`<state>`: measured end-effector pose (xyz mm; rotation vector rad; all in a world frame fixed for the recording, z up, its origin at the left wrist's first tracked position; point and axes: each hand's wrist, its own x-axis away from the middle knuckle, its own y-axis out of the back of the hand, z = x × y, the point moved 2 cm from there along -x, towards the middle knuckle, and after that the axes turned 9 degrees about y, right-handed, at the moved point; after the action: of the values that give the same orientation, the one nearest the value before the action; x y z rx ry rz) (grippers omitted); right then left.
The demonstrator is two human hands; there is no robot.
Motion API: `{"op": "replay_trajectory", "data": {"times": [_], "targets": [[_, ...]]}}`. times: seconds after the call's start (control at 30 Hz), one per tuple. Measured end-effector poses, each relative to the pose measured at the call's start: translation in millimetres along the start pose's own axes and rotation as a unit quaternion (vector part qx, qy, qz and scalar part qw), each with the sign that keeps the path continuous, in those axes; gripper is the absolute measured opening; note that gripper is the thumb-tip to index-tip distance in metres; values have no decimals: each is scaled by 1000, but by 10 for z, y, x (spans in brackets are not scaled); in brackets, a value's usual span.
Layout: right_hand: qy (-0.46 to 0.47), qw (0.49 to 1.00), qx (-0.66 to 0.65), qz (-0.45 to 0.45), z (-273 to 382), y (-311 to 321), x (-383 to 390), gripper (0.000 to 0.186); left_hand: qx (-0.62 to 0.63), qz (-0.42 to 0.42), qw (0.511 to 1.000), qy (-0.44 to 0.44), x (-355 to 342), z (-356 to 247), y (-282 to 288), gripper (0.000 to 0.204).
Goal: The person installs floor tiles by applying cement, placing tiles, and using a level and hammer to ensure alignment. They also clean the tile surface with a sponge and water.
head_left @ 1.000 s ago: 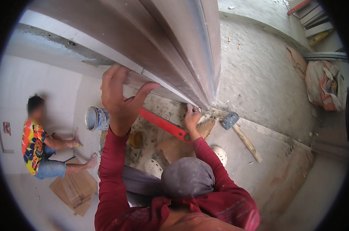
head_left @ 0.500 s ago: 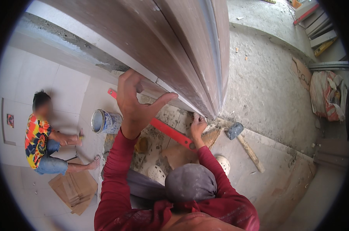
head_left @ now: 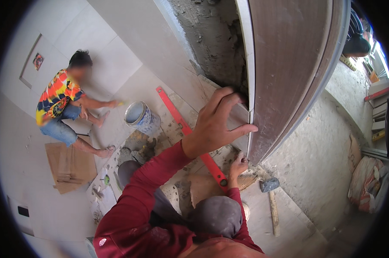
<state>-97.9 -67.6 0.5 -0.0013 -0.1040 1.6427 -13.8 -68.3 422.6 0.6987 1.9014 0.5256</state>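
Note:
A tall brown panel (head_left: 289,64) with a pale edge strip (head_left: 247,51) rises in front of me, beside a rough mortar-covered gap (head_left: 211,38). My left hand (head_left: 216,124) spans that edge. Its thumb lies against the edge by the brown face, while the fingers curl round toward the gap, their tips partly hidden. Lower down, my right hand (head_left: 237,167) is at the panel's foot with its fingers curled in. Anything between them is hidden. A red spirit level (head_left: 209,165) lies on the floor under my left forearm. Right of my right hand rests a mallet (head_left: 270,185) with a wooden handle.
A person (head_left: 63,101) in a colourful shirt crouches at the left, near a paint-stained bucket (head_left: 147,120). Cardboard (head_left: 70,165) lies by that person's feet. Far right are a white sack (head_left: 368,182), stacked boards (head_left: 379,107) and another person's head (head_left: 356,45).
My view has turned, so the panel stands more upright and further right. My left thumb, held out earlier, now sits at the panel's edge. My right hand stays at its foot.

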Motion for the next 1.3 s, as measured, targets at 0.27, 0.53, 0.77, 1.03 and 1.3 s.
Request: {"op": "replay_trajectory", "data": {"times": [0.27,0.53,0.77,1.03,1.3], "targets": [[18,999,26,-17,120,42,-78,34,-29,10,1000,1,-90,-63,-70,74],[-21,1000,9,-17,228,28,37,28,-25,22,999,25,-60,27,-82,79],[-2,999,-16,-36,196,-20,3,32,-19,36,999,16,-87,22,-68,79],[-21,999,15,-33,169,-44,-6,32,-17,44,999,16,-108,35,-45,77],[-4,999,-30,-24,289,-2,30,22,67,-21,997,-18,47,197,-98,69]]}}
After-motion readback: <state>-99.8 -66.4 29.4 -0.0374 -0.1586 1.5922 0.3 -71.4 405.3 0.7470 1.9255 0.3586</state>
